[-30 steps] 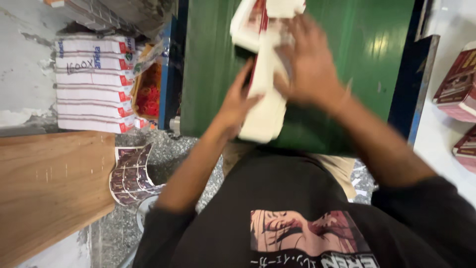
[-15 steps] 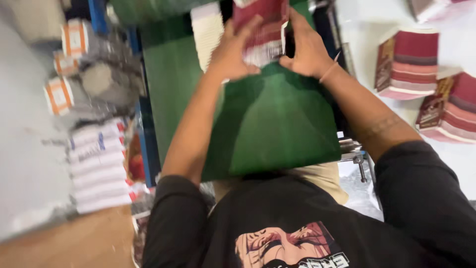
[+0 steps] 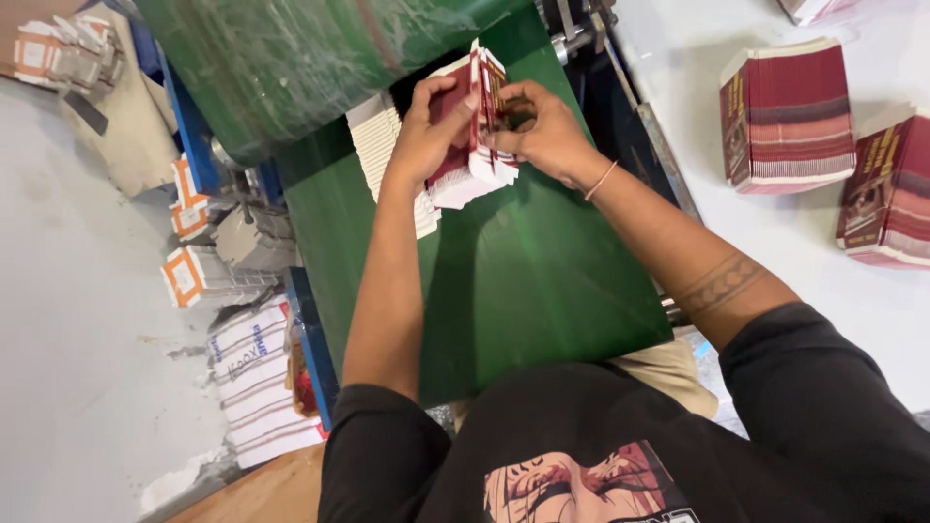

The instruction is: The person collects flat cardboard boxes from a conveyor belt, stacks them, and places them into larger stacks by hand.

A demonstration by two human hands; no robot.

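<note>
Both hands are at the far end of a green conveyor belt point(image 3: 523, 281), under a big green roller point(image 3: 320, 58). My left hand point(image 3: 426, 136) and my right hand point(image 3: 542, 131) together grip a standing bundle of flat maroon and white cartons point(image 3: 475, 131), left palm on its face, right fingers on its other side. The bundle's lower edge rests on the belt. A row of flat white cartons point(image 3: 383, 145) lies on the belt just left of the bundle.
Two stacks of maroon cartons point(image 3: 785, 116) point(image 3: 886, 194) lie on a white table point(image 3: 794, 252) to the right. Stacks of white and orange-marked cartons point(image 3: 252, 387) point(image 3: 199, 276) sit on the grey floor at left. A blue machine frame point(image 3: 310, 339) borders the belt.
The view has swung and the hands have moved farther out along the belt. The carton bundle went from raised in front of me down onto the belt near the roller.
</note>
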